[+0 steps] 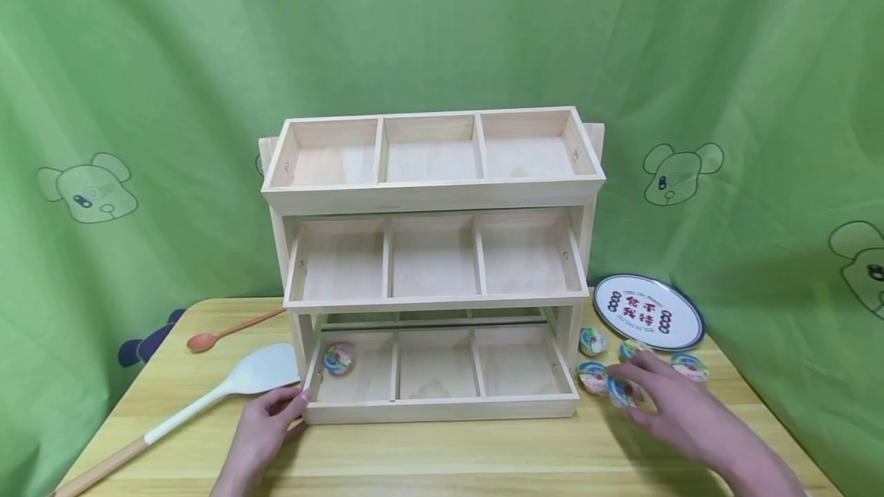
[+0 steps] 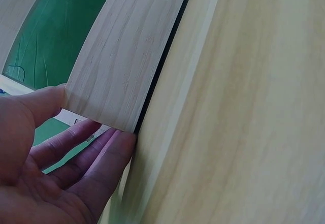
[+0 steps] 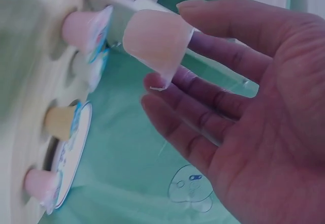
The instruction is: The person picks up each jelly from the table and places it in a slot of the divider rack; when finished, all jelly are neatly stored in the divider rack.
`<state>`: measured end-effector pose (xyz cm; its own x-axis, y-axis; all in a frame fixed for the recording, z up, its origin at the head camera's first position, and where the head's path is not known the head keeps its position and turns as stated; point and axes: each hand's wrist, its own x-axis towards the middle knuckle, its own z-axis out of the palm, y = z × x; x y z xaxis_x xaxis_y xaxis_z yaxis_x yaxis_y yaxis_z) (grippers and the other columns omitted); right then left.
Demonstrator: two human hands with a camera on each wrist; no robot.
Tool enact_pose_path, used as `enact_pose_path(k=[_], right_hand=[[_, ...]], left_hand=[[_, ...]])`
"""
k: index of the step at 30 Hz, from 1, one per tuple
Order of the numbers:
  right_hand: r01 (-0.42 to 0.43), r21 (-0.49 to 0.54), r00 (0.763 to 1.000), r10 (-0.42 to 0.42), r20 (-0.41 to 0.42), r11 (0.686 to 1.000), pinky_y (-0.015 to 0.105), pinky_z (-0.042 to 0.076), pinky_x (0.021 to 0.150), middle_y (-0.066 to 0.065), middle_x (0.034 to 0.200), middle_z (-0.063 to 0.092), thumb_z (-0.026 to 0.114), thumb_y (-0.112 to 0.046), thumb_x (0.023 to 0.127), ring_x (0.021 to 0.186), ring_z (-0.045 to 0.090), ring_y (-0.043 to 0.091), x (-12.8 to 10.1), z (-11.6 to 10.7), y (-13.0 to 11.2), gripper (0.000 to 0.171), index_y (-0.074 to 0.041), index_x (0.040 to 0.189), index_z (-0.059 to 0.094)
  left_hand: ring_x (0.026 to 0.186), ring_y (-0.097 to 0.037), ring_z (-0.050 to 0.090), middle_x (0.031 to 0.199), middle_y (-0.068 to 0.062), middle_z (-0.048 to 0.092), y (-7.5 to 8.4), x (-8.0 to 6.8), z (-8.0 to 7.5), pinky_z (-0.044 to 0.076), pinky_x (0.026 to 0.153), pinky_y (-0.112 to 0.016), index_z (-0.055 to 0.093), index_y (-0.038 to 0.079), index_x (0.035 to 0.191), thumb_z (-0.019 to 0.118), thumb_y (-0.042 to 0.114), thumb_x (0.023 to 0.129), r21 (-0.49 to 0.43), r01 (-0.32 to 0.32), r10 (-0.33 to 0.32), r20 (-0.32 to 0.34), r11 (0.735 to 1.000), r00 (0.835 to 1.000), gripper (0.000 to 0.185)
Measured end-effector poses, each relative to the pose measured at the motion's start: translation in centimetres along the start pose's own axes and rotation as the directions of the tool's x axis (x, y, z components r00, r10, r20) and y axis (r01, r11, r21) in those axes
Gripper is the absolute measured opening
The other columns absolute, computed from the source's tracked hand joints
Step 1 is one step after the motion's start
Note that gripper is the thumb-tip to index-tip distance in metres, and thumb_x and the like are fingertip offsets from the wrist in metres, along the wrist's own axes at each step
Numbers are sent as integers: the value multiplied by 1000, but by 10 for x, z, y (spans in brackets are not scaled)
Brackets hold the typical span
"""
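A pink jelly cup (image 3: 158, 42) is touched by the fingers (image 3: 213, 26) of the right hand (image 1: 680, 413), which lie fairly straight around it; whether it is actually pinched cannot be told. Four more cups (image 1: 592, 340) are left on the desk (image 1: 442, 459) just beyond those fingers, beside a round plate (image 1: 648, 312). The bottom left corner of the wooden rack (image 1: 435, 267) is held by the loosely curled left hand (image 1: 265, 424). One cup (image 1: 339, 358) already lies in the lowest tier's left compartment, so the filling appears barely begun; the other compartments are seen bare.
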<state>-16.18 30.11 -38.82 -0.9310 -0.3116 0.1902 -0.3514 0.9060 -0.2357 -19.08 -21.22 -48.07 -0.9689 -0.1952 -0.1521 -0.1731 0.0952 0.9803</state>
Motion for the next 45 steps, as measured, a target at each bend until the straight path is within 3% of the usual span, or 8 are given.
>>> enact_pose_path(k=[3, 8, 31, 45], right_hand=[[62, -10, 998, -63, -30, 998, 40, 54, 73, 1, 106, 52, 75, -16, 68, 88, 56, 20, 2, 0, -7, 45, -17, 111, 60], [118, -7, 992, -118, -44, 993, 30, 54, 70, -7, 103, 50, 75, -15, 68, 85, 55, 11, 6, 1, -15, 47, -20, 112, 60], [190, 64, 981, -191, 16, 980, 23, 51, 69, -9, 102, 50, 73, -17, 71, 82, 51, 5, 39, 3, -55, 41, -17, 110, 61], [173, 125, 983, -180, 46, 977, 22, 50, 72, -10, 103, 50, 72, -20, 73, 85, 51, 6, 58, 13, -65, 43, -17, 113, 59]], left_hand=[[93, -23, 58, 106, -19, 55, 0, 0, 0, 54, 77, -29, 56, -8, 109, 62, 15, 85, -2, 1, -1, -1, 1000, 1000, 34], [93, -24, 57, 106, -20, 54, -1, 0, 0, 54, 77, -29, 56, -8, 109, 62, 15, 84, -7, -1, 1, -1, 1000, 1000, 34], [91, -23, 57, 105, -19, 54, -1, 0, -1, 54, 76, -29, 56, -7, 107, 63, 17, 84, 11, 3, -3, -6, 1000, 1000, 34], [92, -23, 57, 103, -18, 55, -1, 1, 0, 54, 76, -30, 57, -7, 104, 65, 20, 83, 10, -20, 20, -8, 1000, 1000, 36]])
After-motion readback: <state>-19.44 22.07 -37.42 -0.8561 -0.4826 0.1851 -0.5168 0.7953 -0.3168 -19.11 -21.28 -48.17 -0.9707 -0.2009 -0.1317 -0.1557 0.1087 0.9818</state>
